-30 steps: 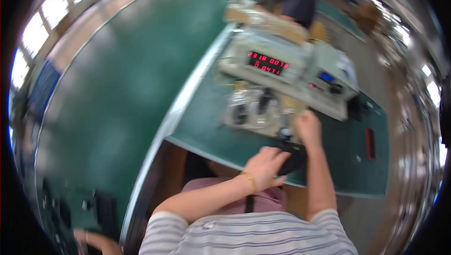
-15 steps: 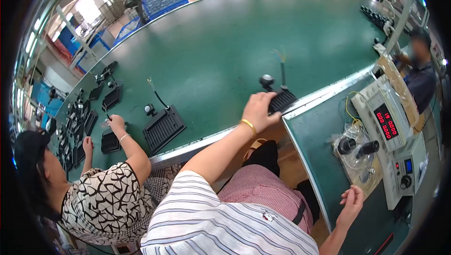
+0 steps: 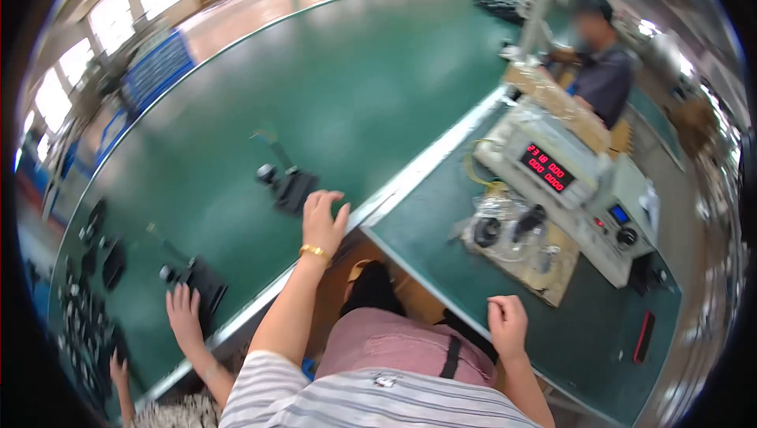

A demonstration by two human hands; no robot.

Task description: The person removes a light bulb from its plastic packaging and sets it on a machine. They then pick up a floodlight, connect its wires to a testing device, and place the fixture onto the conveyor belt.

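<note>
My left hand [image 3: 323, 221], with a gold bracelet at the wrist, has its fingers spread at the near right edge of a black floodlight [image 3: 296, 191]. This light has a flat housing, a round knob-like head on one side and a cable ending in bare thin wires. It lies on the green table [image 3: 355, 105] near the metal edging. My right hand [image 3: 507, 324] is held with curled fingers over the left edge of the side bench [image 3: 441, 270]. Nothing shows in it.
On the bench, a board [image 3: 558, 290] bears plastic-wrapped black connectors [image 3: 527, 223]. Behind stand a meter [image 3: 544, 168] with red digits and a knobbed box [image 3: 623, 227]. A red-black bar [image 3: 644, 337] lies right. A co-worker's hand [image 3: 185, 314] is at another floodlight [image 3: 203, 282]; another person [image 3: 603, 73] sits beyond.
The view has swung right. My left hand has gone from gripping the floodlight's edge to spread fingers beside it. My right hand's fingers have curled in. The meter's digits have changed.
</note>
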